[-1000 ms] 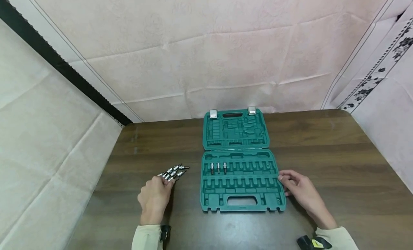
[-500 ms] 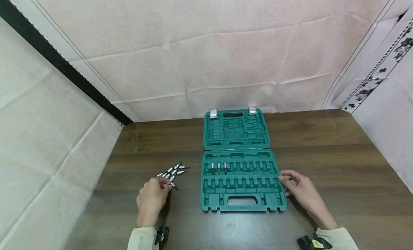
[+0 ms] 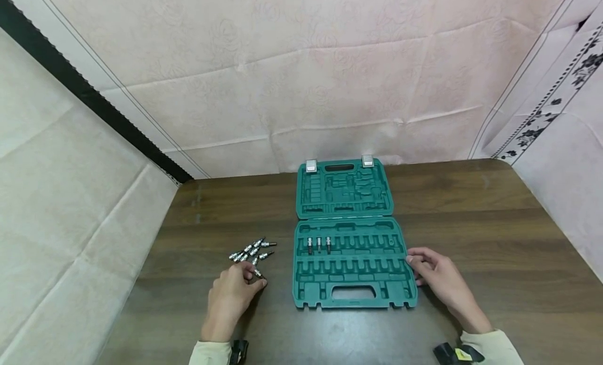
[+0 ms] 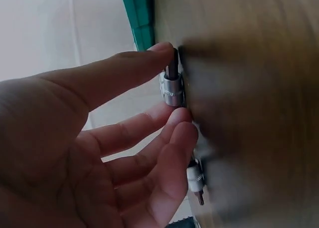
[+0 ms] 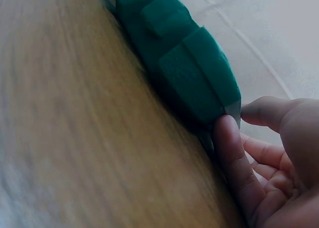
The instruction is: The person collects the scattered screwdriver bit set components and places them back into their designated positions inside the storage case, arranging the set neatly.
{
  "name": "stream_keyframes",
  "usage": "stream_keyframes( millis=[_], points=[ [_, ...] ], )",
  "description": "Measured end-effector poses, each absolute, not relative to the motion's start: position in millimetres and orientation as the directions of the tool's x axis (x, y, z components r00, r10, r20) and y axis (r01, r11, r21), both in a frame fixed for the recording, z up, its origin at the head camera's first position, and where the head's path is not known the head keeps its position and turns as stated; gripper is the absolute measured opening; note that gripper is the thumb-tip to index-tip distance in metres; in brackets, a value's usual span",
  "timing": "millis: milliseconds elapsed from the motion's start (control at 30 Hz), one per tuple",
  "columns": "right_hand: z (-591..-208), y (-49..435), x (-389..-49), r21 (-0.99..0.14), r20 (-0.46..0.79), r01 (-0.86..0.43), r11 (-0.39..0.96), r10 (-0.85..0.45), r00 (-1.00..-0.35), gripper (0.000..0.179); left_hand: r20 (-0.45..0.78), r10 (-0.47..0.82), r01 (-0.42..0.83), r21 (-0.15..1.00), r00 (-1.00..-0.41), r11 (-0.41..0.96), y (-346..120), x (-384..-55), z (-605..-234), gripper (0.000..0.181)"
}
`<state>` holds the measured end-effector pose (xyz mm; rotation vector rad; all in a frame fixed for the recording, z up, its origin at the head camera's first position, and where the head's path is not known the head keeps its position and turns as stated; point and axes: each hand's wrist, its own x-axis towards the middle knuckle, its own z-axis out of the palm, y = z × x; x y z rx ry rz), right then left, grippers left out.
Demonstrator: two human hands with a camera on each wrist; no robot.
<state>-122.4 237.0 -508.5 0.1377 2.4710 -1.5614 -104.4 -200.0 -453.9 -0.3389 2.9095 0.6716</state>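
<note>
My left hand is low over the table, left of the green tool case. Between its thumb and fingers it pinches a bit socket, a chrome socket with a dark bit, close to the tabletop. Another bit socket lies beyond the curled fingers in the left wrist view. A pile of several bit sockets sits just past the hand. My right hand holds the right edge of the case, thumb and forefinger on its corner.
The case lies open, its lid tilted back near the pale cloth wall. Three bit sockets stand in the upper row of slots. Brown wooden tabletop extends on both sides.
My left hand has drawn slightly toward me and to the right, away from the pile. One bit socket has come apart from the pile with it. The right hand stays put.
</note>
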Motion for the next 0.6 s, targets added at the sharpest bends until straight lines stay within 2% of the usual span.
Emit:
stream_keyframes(
  millis=[133, 367, 600],
  points=[
    [-508, 237, -122, -0.881, -0.225, 0.188, 0.434, -0.036, -0.974, 0.046, -0.153, -0.130, -0.182, 0.398, -0.980, 0.899, -194, -104, -455, 0.029],
    [-507, 237, -122, -0.879, -0.229, 0.190, 0.438, -0.037, -0.973, 0.047, -0.101, 0.071, 0.036, 0.320, -0.992, 0.947, -183, -104, -455, 0.030],
    [-509, 238, -124, -0.878, -0.250, 0.209, 0.430, -0.042, -0.967, 0.050, -0.072, 0.148, 0.125, 0.266, -0.986, 0.956, -182, -105, -458, 0.031]
  ],
)
